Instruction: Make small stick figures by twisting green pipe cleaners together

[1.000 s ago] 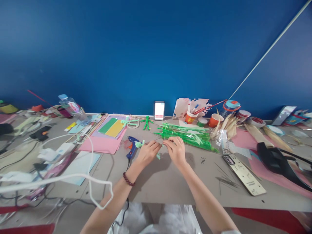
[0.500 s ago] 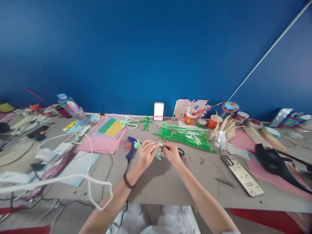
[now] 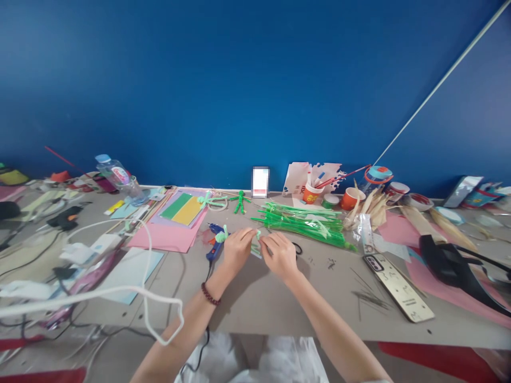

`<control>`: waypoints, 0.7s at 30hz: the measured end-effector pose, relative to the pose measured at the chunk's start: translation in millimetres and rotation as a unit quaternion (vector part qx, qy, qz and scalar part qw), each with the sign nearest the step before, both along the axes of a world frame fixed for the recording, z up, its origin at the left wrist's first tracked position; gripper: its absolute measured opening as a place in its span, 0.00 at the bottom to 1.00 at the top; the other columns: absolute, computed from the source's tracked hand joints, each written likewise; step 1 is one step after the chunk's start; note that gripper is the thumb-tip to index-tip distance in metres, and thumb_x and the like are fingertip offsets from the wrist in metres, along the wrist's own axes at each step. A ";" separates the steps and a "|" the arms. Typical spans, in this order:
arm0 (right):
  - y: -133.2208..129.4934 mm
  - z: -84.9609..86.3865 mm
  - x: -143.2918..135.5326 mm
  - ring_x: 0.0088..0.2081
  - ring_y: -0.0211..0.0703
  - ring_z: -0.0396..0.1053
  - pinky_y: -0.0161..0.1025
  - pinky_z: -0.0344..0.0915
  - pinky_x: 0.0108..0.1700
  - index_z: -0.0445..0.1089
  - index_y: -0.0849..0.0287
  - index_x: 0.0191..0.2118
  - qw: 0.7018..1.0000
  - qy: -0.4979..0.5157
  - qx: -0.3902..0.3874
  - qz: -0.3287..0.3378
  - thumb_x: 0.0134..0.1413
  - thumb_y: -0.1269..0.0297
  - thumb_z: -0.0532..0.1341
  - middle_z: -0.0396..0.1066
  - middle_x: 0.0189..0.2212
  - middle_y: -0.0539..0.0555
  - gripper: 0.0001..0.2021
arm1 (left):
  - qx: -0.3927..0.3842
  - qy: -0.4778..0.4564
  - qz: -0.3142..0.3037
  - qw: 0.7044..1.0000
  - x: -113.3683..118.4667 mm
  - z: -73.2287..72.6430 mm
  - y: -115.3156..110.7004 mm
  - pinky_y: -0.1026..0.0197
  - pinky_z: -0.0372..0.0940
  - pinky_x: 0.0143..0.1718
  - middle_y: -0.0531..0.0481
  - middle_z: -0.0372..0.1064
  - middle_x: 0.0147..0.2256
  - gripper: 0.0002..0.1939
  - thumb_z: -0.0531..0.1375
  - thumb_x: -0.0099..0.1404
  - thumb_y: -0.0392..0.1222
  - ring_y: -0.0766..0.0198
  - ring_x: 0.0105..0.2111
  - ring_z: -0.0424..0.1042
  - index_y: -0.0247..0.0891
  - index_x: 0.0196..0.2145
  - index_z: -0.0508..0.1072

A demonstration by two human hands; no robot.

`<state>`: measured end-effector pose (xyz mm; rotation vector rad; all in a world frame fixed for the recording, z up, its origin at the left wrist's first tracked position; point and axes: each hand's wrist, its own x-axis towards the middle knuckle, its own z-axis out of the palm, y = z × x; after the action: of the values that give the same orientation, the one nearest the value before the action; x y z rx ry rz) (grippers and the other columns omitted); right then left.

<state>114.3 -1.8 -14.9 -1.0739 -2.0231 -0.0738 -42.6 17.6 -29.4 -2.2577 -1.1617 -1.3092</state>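
A pale green pipe-cleaner figure (image 3: 221, 236) is gripped in my left hand (image 3: 238, 252), its rounded end sticking out to the left and thin limbs showing between my hands. My right hand (image 3: 279, 256) is closed too, its thumb and fingertips pinching at a short pale green end of the figure. The fingers hide most of the figure. Beyond my hands a darker green pipe-cleaner figure (image 3: 240, 202) lies on the table, and another pale green one (image 3: 211, 200) rests at the edge of the coloured sheets.
A blue glue gun (image 3: 215, 247) lies left of my left hand. Bagged green pipe cleaners (image 3: 301, 224) are behind my right hand, beside black scissors (image 3: 297, 248). A phone (image 3: 399, 287) and dark wire pieces (image 3: 371, 299) lie right. A white cable (image 3: 147, 266) loops at left.
My right hand has rolled over so its back faces up more, and its fingertips have shifted slightly left. The figure's rounded end has tilted and moved a little left.
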 end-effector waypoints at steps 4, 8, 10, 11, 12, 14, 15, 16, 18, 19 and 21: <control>6.4 6.0 10.0 0.32 0.43 0.62 0.39 0.58 0.37 0.73 0.58 0.33 1.000 0.012 0.021 -0.003 0.60 0.69 0.53 0.70 0.27 0.54 0.11 | 0.000 0.056 -0.022 0.998 0.8 0.2 1.1 0.62 0.63 0.30 0.48 0.74 0.33 0.13 0.50 0.61 0.26 0.64 0.31 0.72 0.37 0.37 0.71; 14.0 4.4 15.9 0.33 0.43 0.63 0.40 0.59 0.39 0.73 0.56 0.31 0.994 0.110 -0.015 -0.015 0.59 0.66 0.55 0.71 0.28 0.54 0.11 | -0.024 0.065 -0.069 0.995 2.8 2.1 -1.5 0.62 0.63 0.32 0.48 0.73 0.33 0.13 0.50 0.62 0.26 0.64 0.32 0.72 0.37 0.36 0.71; 18.5 0.9 17.3 0.33 0.43 0.64 0.39 0.60 0.38 0.73 0.56 0.30 0.982 0.181 -0.060 -0.005 0.58 0.64 0.56 0.71 0.29 0.54 0.10 | -0.031 0.044 -0.087 0.995 4.6 5.1 -4.4 0.62 0.63 0.32 0.49 0.73 0.32 0.11 0.51 0.62 0.27 0.64 0.32 0.72 0.38 0.35 0.70; 20.7 -1.5 17.4 0.33 0.43 0.65 0.39 0.61 0.37 0.73 0.57 0.29 0.973 0.214 -0.089 0.005 0.57 0.63 0.57 0.72 0.29 0.54 0.10 | -0.029 0.030 -0.093 0.995 5.5 7.1 -6.1 0.62 0.63 0.32 0.49 0.73 0.31 0.10 0.51 0.63 0.28 0.64 0.32 0.72 0.38 0.35 0.70; 22.8 -4.2 17.0 0.33 0.43 0.65 0.38 0.62 0.36 0.73 0.57 0.29 0.962 0.244 -0.121 0.015 0.56 0.62 0.57 0.72 0.28 0.54 0.10 | -0.027 0.016 -0.099 0.995 6.4 9.1 -7.8 0.63 0.63 0.32 0.50 0.73 0.31 0.10 0.51 0.63 0.28 0.65 0.31 0.72 0.38 0.34 0.70; 26.1 -10.0 15.0 0.30 0.42 0.66 0.37 0.62 0.33 0.73 0.58 0.27 0.937 0.289 -0.195 0.037 0.53 0.58 0.58 0.70 0.26 0.53 0.11 | -0.020 -0.011 -0.111 0.994 7.7 12.3 -10.5 0.63 0.64 0.32 0.50 0.73 0.31 0.10 0.52 0.63 0.28 0.65 0.32 0.72 0.38 0.34 0.70; 27.1 -12.8 13.3 0.28 0.41 0.65 0.36 0.61 0.31 0.72 0.58 0.26 0.922 0.304 -0.235 0.051 0.52 0.57 0.58 0.69 0.23 0.52 0.12 | -0.017 -0.022 -0.116 0.993 7.9 13.1 -11.3 0.63 0.64 0.32 0.50 0.73 0.31 0.10 0.52 0.63 0.28 0.65 0.32 0.72 0.38 0.35 0.70; 27.5 -15.3 11.4 0.25 0.39 0.64 0.35 0.60 0.28 0.71 0.59 0.24 0.906 0.313 -0.275 0.067 0.51 0.56 0.58 0.68 0.21 0.51 0.13 | -0.015 -0.031 -0.119 0.992 7.9 13.1 -11.5 0.64 0.65 0.32 0.49 0.73 0.32 0.10 0.52 0.62 0.28 0.66 0.33 0.72 0.39 0.35 0.70; 26.6 -18.7 7.2 0.21 0.36 0.60 0.33 0.57 0.24 0.70 0.60 0.22 0.879 0.315 -0.345 0.098 0.50 0.56 0.57 0.64 0.18 0.49 0.14 | -0.014 -0.046 -0.115 0.992 7.0 10.9 -10.5 0.64 0.65 0.33 0.49 0.73 0.32 0.11 0.52 0.62 0.27 0.66 0.33 0.72 0.39 0.36 0.70; 25.4 -19.4 5.1 0.19 0.35 0.58 0.33 0.55 0.23 0.70 0.60 0.22 0.870 0.310 -0.368 0.108 0.49 0.57 0.56 0.63 0.17 0.49 0.14 | -0.013 -0.053 -0.109 0.993 6.3 9.2 -9.4 0.63 0.66 0.33 0.49 0.73 0.32 0.11 0.53 0.62 0.27 0.66 0.33 0.72 0.39 0.36 0.70; 22.1 -19.2 1.2 0.19 0.34 0.57 0.32 0.54 0.22 0.69 0.60 0.21 0.867 0.299 -0.382 0.114 0.49 0.60 0.56 0.62 0.16 0.48 0.13 | -0.015 -0.069 -0.092 0.993 4.9 5.6 -6.8 0.63 0.67 0.35 0.49 0.73 0.32 0.11 0.53 0.62 0.28 0.65 0.34 0.72 0.38 0.37 0.71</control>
<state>115.5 20.3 -34.1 -1.1055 -1.5759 1.1358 -37.8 10.8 -23.8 -2.3764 -1.0443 -1.5475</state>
